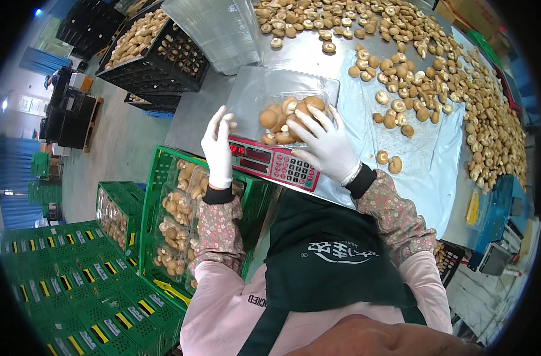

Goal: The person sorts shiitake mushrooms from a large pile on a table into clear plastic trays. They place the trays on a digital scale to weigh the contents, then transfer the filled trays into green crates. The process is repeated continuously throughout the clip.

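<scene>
A clear plastic tray (263,100) filled with brown-capped mushrooms (277,118) sits on the metal pan (246,95) of a red digital scale (275,165). The scale's red display is lit. Over the right part of the tray, my right hand (326,140) in a white glove spreads its fingers across the mushroom caps, touching them; the fingertips' undersides are hidden. My left hand (218,144), also gloved in white, is raised by the scale's left edge. Its fingers are slightly bent and apart, with nothing seen in them.
Loose mushrooms (404,89) cover the metal table and a pale blue plastic sheet (426,178). Stacked clear trays (217,35) stand behind the scale, beside a black crate (163,66) of mushrooms. A green crate (148,213) at left holds packed trays (174,231).
</scene>
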A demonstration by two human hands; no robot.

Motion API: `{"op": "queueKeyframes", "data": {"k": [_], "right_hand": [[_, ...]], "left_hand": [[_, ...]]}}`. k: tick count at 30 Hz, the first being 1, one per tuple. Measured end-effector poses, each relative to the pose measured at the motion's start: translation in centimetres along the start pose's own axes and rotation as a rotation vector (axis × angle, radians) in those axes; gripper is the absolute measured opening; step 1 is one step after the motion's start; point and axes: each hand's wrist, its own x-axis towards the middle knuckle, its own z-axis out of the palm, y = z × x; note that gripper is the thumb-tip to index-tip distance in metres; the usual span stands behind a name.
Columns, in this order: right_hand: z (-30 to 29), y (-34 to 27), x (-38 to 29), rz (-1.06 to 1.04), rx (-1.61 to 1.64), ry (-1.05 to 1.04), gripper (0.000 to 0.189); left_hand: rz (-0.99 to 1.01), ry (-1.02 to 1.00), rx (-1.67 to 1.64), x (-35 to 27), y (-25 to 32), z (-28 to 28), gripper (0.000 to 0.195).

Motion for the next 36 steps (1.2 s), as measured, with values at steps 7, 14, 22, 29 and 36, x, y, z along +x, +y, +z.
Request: {"op": "queueKeyframes", "data": {"k": [7,14,22,29,36], "right_hand": [[-2.8,0.5,-1.7,0.319,0.247,0.217,0.054],[-1.4,2.4,-5.9,0.776,0.692,0.323,0.031],[-2.1,3.0,-5.0,1.1,1.227,-0.189,0.039],[-0.5,3.3,-5.2,1.005,1.31,-0.242,0.031],[0.0,2.9,-5.3,0.992,1.384,-0.273,0.032]], "left_hand": [[-0.384,-0.334,-0.255,9.7,-5.0,3.6,0.053],[-0.281,-0.457,-0.522,11.1,-1.4,7.1,0.072],[0.165,-0.338,0.295,-0.7,-2.3,0.6,0.046],[-0.428,-0.288,-0.235,-4.7,-3.4,1.7,0.029],[-0.445,-0.212,-0.304,-3.8,-3.6,2.9,0.026]]}}
